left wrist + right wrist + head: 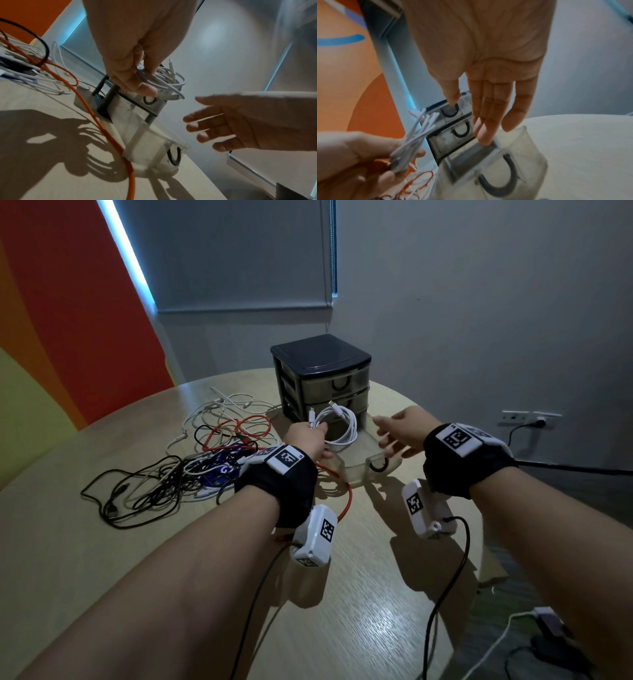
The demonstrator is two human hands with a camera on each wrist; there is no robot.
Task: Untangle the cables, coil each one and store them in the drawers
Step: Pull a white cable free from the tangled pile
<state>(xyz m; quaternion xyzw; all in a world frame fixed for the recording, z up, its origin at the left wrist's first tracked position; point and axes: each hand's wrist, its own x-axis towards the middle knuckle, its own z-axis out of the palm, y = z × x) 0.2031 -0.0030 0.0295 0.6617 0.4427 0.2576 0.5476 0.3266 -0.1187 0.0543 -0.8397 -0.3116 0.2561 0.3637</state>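
Storage looks like the step in hand: the coiled white charging cable [337, 428] hangs at centre frame in the head view, pinched by the left hand [306, 440] with thumb and fingers curled round one side of the loops, just above the pulled-out translucent plastic bottom drawer [363, 465] of the small black-framed three-drawer unit [320, 378]. Holding it by one side probably keeps the turns from springing apart before it goes in. The right hand [399, 433] hovers over the drawer's right part with fingers straight, slightly spread and holding nothing, likely ready to steady the coil or the drawer. The coil stands roughly upright, its ring facing the camera, with both plugs pointing up toward the upper drawers. At centre left lies the tangle of black, white and orange cables [205, 453] on the pale round wooden table [376, 594], still unsorted.
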